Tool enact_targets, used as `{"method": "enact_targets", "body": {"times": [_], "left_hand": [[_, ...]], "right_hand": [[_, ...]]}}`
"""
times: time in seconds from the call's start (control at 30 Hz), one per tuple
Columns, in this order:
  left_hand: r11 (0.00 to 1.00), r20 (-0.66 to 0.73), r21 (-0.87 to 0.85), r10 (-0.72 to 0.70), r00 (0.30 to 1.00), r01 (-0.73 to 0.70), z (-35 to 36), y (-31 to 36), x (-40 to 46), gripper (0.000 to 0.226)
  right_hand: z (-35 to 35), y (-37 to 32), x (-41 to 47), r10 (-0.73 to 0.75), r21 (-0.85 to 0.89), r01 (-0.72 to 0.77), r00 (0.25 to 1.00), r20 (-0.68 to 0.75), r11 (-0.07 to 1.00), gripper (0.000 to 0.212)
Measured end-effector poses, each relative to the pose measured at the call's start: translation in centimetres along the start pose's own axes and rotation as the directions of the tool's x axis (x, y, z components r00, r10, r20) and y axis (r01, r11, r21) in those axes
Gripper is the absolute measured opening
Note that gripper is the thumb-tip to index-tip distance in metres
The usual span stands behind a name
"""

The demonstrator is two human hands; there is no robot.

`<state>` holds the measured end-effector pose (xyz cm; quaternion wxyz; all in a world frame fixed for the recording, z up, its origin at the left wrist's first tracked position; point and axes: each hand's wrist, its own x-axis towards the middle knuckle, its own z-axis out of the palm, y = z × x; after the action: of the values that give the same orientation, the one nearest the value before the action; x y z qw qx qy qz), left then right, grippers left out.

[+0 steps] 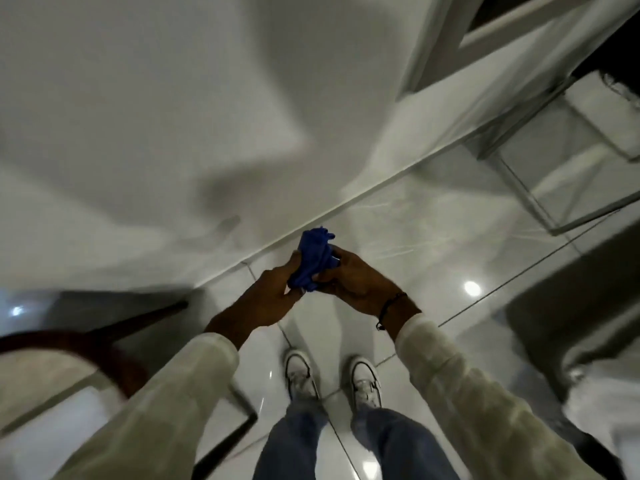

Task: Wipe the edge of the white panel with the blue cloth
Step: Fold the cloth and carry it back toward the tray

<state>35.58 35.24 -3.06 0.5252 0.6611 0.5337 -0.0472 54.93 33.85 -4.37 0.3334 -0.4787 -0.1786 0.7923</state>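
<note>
Blue cloth (pixel 314 259) bunched between both hands, above glossy tile floor (pixel 433 237). Left hand (pixel 273 292) and right hand (pixel 353 284) each grip pinching it, wad sticking up past fingertips. White panel (pixel 138 116) just ahead, untouched.

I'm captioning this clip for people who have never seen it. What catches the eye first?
The bunched blue cloth, the only vivid colour, held at centre frame between the left hand and right hand. Behind it the large white panel fills the upper left; below, white sneakers stand on glossy tiles.
</note>
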Motion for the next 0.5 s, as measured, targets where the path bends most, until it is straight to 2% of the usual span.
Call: {"method": "enact_targets", "body": {"times": [0.17, 0.27, 0.3, 0.33, 0.4, 0.47, 0.5], "left_hand": [[0.979, -0.072, -0.204, -0.015, 0.997, 0.000, -4.7, 4.0, -13.5, 0.069], [0.911, -0.176, -0.411, -0.039, 0.984, -0.038, -6.6, 3.6, -21.4, 0.063], [0.845, -0.249, -0.532, -0.089, 0.964, -0.059, -6.9, 2.9, -24.1, 0.060], [0.739, -0.318, -0.668, -0.175, 0.932, -0.089, -7.0, 1.8, -26.8, 0.056], [0.508, -0.436, -0.835, -0.374, 0.818, -0.212, -6.6, -1.2, -32.0, 0.046], [0.308, -0.441, -0.896, -0.525, 0.728, -0.321, -5.4, -4.6, -36.3, 0.052], [0.242, -0.418, -0.908, -0.588, 0.692, -0.342, -4.7, -6.5, -38.1, 0.054]], "right_hand": [[8.6, -5.1, -7.4, 0.117, -0.205, -0.083, 0.980, 0.160, 0.975, 0.064], [14.4, -6.4, -9.0, 0.206, -0.372, -0.099, 0.944, 0.260, 0.923, 0.065], [16.6, -6.5, -9.2, 0.238, -0.426, -0.100, 0.929, 0.284, 0.899, 0.065], [19.0, -6.4, -9.2, 0.271, -0.484, -0.100, 0.915, 0.298, 0.870, 0.064], [24.0, -5.7, -8.9, 0.319, -0.624, -0.068, 0.899, 0.300, 0.779, 0.059], [28.5, -4.3, -8.1, 0.359, -0.748, -0.019, 0.885, 0.297, 0.664, 0.051], [30.8, -3.3, -7.5, 0.392, -0.794, 0.000, 0.870, 0.300, 0.608, 0.047]]}}
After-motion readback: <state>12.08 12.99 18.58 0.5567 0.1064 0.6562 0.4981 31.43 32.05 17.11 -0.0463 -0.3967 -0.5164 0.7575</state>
